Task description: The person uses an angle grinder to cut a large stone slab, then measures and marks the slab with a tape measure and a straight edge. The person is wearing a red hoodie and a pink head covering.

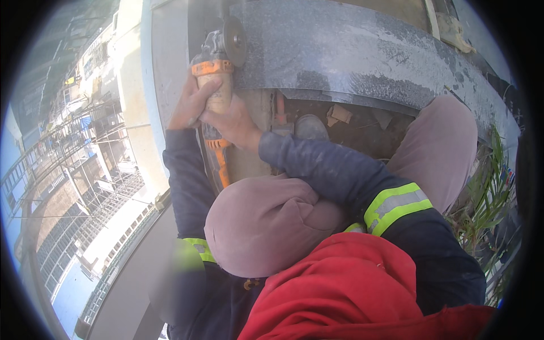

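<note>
Both my hands grip the body of an orange and pale, dusty angle grinder (219, 102). My left hand (186, 105) wraps its left side, just below the orange collar. My right hand (241, 123) closes round it from the right, with its fingers meeting the left hand. Pointing away from me, the grinder's head carries a round grey disc (234, 41), which stands on edge near the left end of a grey metal sheet (351, 48). Whether the disc touches the sheet or spins, I cannot tell. The orange tail of the grinder points back toward my knee.
Along the left runs a pale ledge (133, 73), with a drop to buildings and scaffolding (96, 153) far below. Torn cardboard (340, 113) lies by my shoe (310, 127) under the sheet's near edge. Green plants (484, 204) stand at the right.
</note>
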Tool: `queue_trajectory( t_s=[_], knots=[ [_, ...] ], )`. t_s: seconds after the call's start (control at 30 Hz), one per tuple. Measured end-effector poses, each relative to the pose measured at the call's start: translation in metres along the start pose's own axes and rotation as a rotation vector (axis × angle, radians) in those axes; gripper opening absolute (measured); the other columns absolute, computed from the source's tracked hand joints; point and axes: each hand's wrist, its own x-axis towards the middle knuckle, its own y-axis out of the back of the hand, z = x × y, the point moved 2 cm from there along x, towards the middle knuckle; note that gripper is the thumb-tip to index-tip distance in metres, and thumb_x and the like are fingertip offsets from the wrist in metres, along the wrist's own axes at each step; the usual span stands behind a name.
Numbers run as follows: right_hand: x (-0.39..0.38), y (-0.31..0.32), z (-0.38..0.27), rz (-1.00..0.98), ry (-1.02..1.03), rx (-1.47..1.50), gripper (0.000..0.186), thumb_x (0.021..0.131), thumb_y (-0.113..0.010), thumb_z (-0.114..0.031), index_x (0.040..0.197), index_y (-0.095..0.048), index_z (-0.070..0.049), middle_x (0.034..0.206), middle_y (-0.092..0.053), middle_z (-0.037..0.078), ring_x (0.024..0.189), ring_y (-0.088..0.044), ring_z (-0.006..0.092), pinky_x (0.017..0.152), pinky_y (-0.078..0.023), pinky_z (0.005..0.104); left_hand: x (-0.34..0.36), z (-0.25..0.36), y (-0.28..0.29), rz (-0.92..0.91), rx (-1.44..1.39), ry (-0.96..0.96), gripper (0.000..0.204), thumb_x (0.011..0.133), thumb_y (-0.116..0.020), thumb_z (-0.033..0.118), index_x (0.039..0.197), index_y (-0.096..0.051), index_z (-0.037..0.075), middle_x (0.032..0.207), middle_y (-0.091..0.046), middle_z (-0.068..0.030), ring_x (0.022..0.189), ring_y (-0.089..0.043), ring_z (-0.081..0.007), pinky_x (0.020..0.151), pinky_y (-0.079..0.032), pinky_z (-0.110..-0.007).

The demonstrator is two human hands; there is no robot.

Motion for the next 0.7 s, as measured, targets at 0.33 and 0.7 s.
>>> queue_trajectory(
  t_s=[0.33, 0.7],
  knots=[
    [0.010, 0.005, -0.002, 0.007, -0.062, -0.061, 0.048, 0.090, -0.077, -0.017, 0.127, -0.056, 0.003, 0.111, -0.067, 0.008, 0.098, -0.068, 0.0148, 0.081, -0.057, 0.0305, 0.016, -0.003, 0.005, -0.007, 0.000, 0.009, 0.064, 0.100, -0.068, 0.020, 0.151, -0.036, -0.002, 0.134, -0.058, -0.0173, 0.117, -0.063, -0.0234, 0.095, -0.056, -0.036],
    [0.022, 0.007, -0.001, 0.013, -0.050, -0.019, 0.046, 0.090, -0.077, -0.017, 0.127, -0.058, 0.003, 0.110, -0.068, 0.008, 0.097, -0.068, 0.0142, 0.081, -0.056, 0.0297, 0.029, -0.002, 0.005, -0.002, -0.028, -0.003, 0.062, 0.099, -0.070, 0.020, 0.148, -0.039, -0.004, 0.130, -0.060, -0.0160, 0.110, -0.066, -0.0218, 0.091, -0.058, -0.035]
  ],
)
